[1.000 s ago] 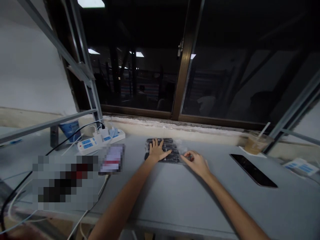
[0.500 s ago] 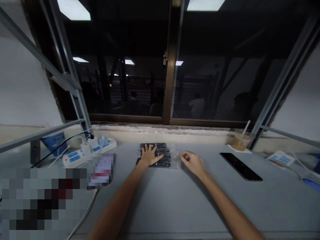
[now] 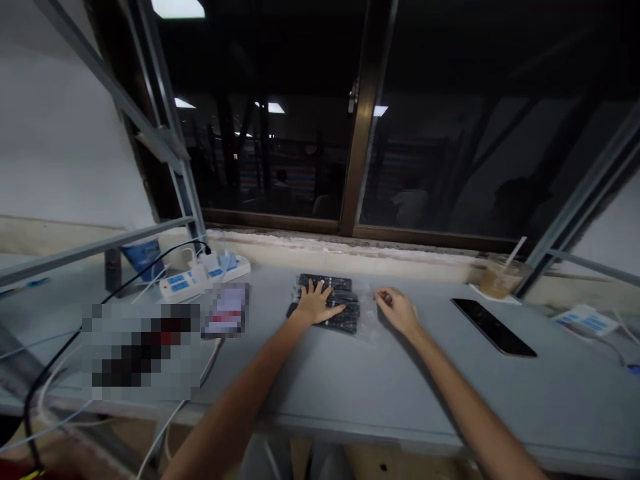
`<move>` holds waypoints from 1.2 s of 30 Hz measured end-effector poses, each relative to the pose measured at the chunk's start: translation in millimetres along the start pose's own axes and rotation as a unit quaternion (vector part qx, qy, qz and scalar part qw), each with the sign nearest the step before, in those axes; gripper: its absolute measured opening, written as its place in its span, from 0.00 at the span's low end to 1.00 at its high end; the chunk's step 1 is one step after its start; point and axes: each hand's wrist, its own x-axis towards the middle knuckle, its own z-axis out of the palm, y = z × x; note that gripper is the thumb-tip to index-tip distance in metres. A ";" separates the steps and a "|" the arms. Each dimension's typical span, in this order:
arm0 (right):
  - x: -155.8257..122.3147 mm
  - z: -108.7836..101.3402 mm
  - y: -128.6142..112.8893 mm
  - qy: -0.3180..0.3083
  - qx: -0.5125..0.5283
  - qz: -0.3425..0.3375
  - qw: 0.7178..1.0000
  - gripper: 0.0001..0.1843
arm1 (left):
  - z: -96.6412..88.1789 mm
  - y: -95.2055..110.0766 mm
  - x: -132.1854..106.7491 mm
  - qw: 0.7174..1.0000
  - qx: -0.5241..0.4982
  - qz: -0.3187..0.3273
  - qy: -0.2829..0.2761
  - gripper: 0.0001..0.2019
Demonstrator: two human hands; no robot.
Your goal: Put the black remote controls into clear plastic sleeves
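Note:
Several black remote controls (image 3: 343, 323) in clear plastic sleeves lie side by side on the grey desk. Spread flat over them, my left hand (image 3: 315, 303) presses down with its fingers apart. Loose clear plastic (image 3: 367, 327) sticks out to the right of the remotes. Beside that plastic is my right hand (image 3: 399, 311), its fingers curled into a pinch. What the right fingertips hold, if anything, is too small to make out.
To the left are a white power strip (image 3: 180, 287) with plugs and cables, a blue container (image 3: 143, 257), and a blurred-out phone (image 3: 227, 310). On the right lie a black phone (image 3: 493, 327), an iced drink cup (image 3: 499, 279) and another power strip (image 3: 585, 320). Metal posts flank the window.
The view has shifted and tilted down, so the desk's front edge now shows. My left hand stays flat on the remote controls; the right hand keeps its pinch beside the plastic.

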 end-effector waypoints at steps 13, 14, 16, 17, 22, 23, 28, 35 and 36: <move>-15.8 6.3 -25.5 -0.112 0.011 -0.161 0.981 0.27 | -1.1 12.4 10.3 0.998 -0.029 -0.062 0.001 0.43; -17.0 8.0 -27.4 -0.130 0.008 -0.168 0.977 0.28 | -0.6 12.1 10.5 0.997 -0.034 -0.062 0.008 0.43; -17.5 10.9 -28.3 -0.155 0.011 -0.173 0.973 0.27 | 0.7 11.1 11.0 0.997 -0.036 -0.060 0.020 0.42; -16.8 11.9 -27.6 -0.162 0.015 -0.170 0.972 0.27 | 1.3 10.4 11.4 0.997 -0.036 -0.059 0.024 0.42; -11.7 14.3 -20.6 -0.176 0.025 -0.155 0.972 0.26 | 3.1 7.3 13.9 0.998 -0.044 -0.044 0.016 0.41; -10.9 15.1 -19.4 -0.175 0.024 -0.156 0.972 0.26 | 3.3 7.2 14.3 0.998 -0.048 -0.040 0.019 0.39; -8.1 22.3 -11.6 -0.164 0.001 -0.163 0.973 0.26 | 4.5 4.9 16.9 0.988 -0.038 -0.031 0.145 0.26; -1.0 17.5 18.6 -0.094 -0.029 -0.101 0.990 0.30 | -1.4 -38.7 11.4 0.951 -0.044 -0.227 0.205 0.24; -0.3 15.8 23.0 -0.088 -0.043 -0.076 0.992 0.30 | -1.7 -46.6 9.1 0.947 -0.042 -0.254 0.193 0.24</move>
